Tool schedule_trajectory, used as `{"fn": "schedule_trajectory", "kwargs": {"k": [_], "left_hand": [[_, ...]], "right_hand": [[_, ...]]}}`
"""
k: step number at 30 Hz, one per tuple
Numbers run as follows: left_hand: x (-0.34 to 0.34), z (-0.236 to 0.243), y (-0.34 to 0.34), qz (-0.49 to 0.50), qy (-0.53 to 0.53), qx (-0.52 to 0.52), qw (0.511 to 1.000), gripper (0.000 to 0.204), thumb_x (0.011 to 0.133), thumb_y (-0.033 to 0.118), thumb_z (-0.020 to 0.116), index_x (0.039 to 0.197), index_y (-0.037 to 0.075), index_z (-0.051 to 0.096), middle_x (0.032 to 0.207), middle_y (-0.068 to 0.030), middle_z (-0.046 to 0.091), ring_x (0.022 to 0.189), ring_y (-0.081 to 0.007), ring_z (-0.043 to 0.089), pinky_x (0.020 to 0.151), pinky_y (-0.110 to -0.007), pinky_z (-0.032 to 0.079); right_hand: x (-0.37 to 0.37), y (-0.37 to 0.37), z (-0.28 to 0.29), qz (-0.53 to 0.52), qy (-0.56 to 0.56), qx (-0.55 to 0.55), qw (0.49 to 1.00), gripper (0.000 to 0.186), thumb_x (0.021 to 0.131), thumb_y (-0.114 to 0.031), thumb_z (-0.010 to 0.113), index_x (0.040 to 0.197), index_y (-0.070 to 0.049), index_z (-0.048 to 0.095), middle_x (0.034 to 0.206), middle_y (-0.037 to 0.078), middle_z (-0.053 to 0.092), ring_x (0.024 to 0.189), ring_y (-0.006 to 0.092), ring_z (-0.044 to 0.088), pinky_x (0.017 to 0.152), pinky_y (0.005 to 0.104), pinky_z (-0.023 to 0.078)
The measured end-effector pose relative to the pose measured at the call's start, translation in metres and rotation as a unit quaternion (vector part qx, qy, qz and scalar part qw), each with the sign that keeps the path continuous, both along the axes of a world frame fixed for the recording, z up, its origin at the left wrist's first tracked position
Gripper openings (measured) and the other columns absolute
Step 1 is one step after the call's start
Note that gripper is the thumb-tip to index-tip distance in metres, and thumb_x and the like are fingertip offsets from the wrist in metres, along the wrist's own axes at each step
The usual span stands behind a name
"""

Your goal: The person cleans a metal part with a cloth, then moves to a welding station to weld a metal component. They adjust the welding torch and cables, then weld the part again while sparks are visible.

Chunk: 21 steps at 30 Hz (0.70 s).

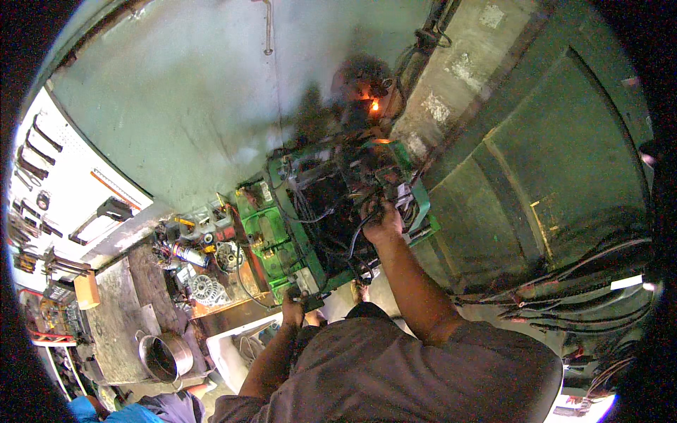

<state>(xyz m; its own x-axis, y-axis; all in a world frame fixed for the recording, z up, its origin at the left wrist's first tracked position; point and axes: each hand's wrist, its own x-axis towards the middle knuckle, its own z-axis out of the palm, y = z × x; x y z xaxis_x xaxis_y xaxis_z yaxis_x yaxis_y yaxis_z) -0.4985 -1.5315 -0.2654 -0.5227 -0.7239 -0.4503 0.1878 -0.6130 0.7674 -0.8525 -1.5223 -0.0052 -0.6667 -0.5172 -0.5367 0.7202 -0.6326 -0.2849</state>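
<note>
Well inside the green machine (308,247), the right hand (383,224) reaches in from below, its fingers bent about a dark piece, with a black cable (355,236) running down just beside it. Its grip looks narrow, but the fingertips are lost in shadow, so I cannot tell whether it holds that piece or only touches it. The left hand (291,311) is at the machine's near left corner, against a small dark block (312,303) — its fingers curl there, though whether the grip is closed on the block cannot be told either. The machine stands before both hands, in front of a pale, sooty wall (190,106); grey wires (303,204) loop across its open middle, and bright green boxes (268,229) line its left side. Behind it, near the wall, an orange glow (374,106) shows amid blackened parts. To the left lie a finned metal part (206,289) and a can (189,255), both near the green boxes. Nearer the person, a steel pot (182,352) sits by a worn wooden desk (116,310), and a white panel (70,155) beyond carries hand tools — among them a saw (106,215). Dark hoses (585,289) hang at the far right.
</note>
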Motion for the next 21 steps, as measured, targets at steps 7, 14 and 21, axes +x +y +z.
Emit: {"fn": "schedule_trajectory", "kwargs": {"k": [7, 14, 21], "left_hand": [[0.008, 0.002, -0.003, 0.0, 0.114, 0.128, 0.985, 0.028, 0.093, -0.008, 0.049, 0.118, 0.004, 0.053, 0.112, -0.0151, 0.06, 0.102, -0.0312, 0.065, 0.096, -0.052, 0.058], [0.005, 0.016, -0.006, 0.081, 0.225, 0.246, 0.939, 0.013, 0.102, 0.007, 0.048, 0.113, 0.007, 0.055, 0.107, -0.0137, 0.06, 0.095, -0.0325, 0.064, 0.089, -0.052, 0.056], [0.001, 0.026, -0.002, 0.017, 0.044, 0.064, 0.997, 0.012, 0.102, 0.009, 0.052, 0.113, 0.009, 0.057, 0.105, -0.0088, 0.061, 0.094, -0.0276, 0.063, 0.086, -0.047, 0.058]], "right_hand": [[-0.007, -0.001, -0.01, -0.012, -0.054, 0.004, 0.998, 0.015, 0.102, -0.014, 0.055, 0.112, -0.007, 0.064, 0.096, 0.008, 0.069, 0.076, 0.0224, 0.066, 0.079, 0.045, 0.06], [-0.006, -0.004, -0.014, -0.029, -0.051, 0.012, 0.998, 0.016, 0.102, -0.016, 0.056, 0.112, -0.005, 0.063, 0.095, 0.007, 0.07, 0.079, 0.0221, 0.067, 0.082, 0.0462, 0.061], [-0.009, -0.005, -0.019, -0.032, -0.059, 0.016, 0.998, 0.013, 0.101, -0.016, 0.057, 0.106, -0.006, 0.063, 0.092, 0.008, 0.071, 0.076, 0.0217, 0.068, 0.08, 0.0446, 0.061]]}}
